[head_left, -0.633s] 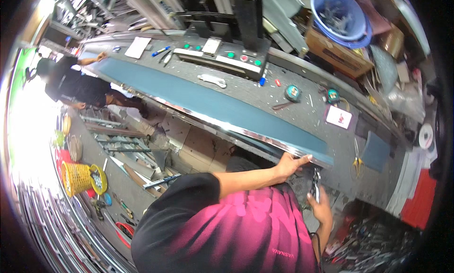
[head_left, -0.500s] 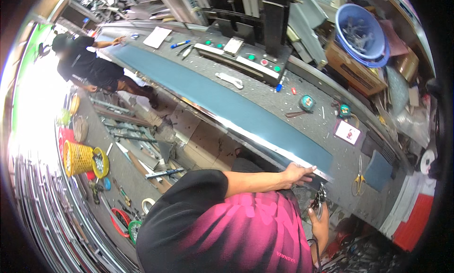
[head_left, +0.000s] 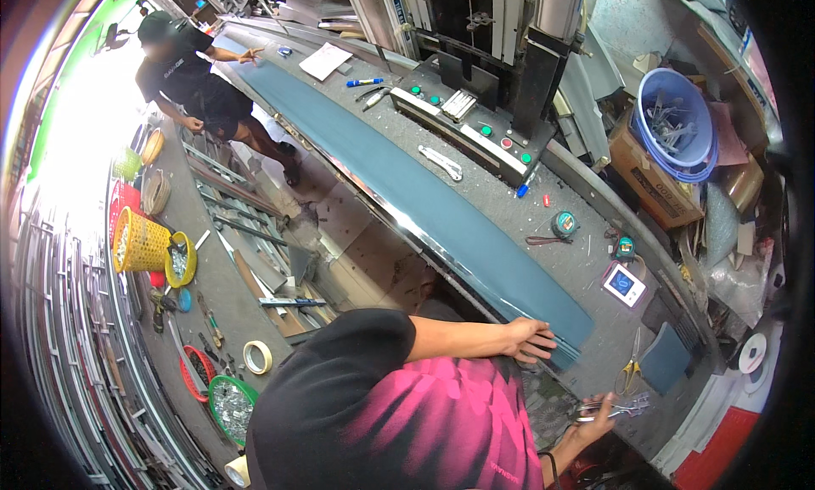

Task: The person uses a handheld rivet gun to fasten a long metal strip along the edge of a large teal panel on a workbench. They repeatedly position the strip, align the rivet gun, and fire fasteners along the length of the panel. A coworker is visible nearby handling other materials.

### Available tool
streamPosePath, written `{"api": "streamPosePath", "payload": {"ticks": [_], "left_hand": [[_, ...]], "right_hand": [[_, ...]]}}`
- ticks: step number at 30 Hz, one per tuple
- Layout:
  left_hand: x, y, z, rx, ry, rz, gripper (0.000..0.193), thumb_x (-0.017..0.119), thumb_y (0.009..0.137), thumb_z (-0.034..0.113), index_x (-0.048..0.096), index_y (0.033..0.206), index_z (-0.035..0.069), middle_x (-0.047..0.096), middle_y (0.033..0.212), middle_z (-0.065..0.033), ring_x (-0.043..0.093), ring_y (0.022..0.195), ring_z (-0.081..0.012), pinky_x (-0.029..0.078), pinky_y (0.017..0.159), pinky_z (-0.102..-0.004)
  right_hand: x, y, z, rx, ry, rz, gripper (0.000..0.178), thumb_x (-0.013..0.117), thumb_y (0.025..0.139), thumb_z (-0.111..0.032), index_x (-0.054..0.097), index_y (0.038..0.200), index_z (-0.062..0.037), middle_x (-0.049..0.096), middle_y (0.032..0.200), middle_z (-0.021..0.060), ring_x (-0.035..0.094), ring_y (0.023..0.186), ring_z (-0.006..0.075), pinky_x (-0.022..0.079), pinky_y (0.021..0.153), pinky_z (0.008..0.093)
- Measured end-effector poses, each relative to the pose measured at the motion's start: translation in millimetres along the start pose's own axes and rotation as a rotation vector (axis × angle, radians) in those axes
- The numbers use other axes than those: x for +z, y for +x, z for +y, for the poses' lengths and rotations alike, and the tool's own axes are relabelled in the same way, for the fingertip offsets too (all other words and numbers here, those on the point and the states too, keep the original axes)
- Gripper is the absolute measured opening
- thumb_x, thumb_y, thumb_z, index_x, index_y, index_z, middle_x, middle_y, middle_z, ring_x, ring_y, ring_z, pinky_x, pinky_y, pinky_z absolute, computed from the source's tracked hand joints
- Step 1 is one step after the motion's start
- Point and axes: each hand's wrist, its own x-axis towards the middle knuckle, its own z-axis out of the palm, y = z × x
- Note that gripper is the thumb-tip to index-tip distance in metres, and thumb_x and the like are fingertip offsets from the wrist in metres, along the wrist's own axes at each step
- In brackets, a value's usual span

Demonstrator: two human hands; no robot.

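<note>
Right hand (head_left: 599,419) holds a metal tool (head_left: 632,407); shirt (head_left: 424,418) bears lettering (head_left: 508,475).

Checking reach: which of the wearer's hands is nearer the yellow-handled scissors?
Right: the right hand is pictured below-left of the scissors; the left hand farther left, at the blue-grey panel.

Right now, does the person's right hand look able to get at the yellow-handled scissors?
Probably yes: the scissors lie close by on the bench, with nothing apparent between except the metal tool the right hand holds, which it would likely have to set down first.
</note>
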Motion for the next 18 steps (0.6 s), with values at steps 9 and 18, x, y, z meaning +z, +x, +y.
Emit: {"api": "streamPosePath", "payload": {"ticks": [9,18], "left_hand": [[-43.1,-59.1,29.6,0.032,-0.086,0.018,0.070,0.052,0.115,0.047,0.037,0.169,0.005,0.062,0.160,-0.0167,0.066,0.138,-0.0390,0.050,0.118,-0.0575],[-86.1,-123.4,40.6,0.193,0.180,0.257,0.046,0.062,0.111,0.032,0.062,0.144,0.000,0.075,0.141,-0.0201,0.081,0.108,-0.0355,0.067,0.095,-0.0470]], "right_hand": [[63.5,-18.3,25.9,0.024,0.133,-0.375,0.044,0.074,0.105,-0.018,0.057,0.142,-0.0017,0.072,0.122,0.0150,0.075,0.108,0.0282,0.060,0.087,0.0383],[108.4,-14.6,40.8,0.019,-0.060,-0.594,0.046,0.082,0.099,-0.016,0.061,0.137,-0.0009,0.074,0.113,0.0090,0.072,0.099,0.0190,0.058,0.087,0.0349]]}}
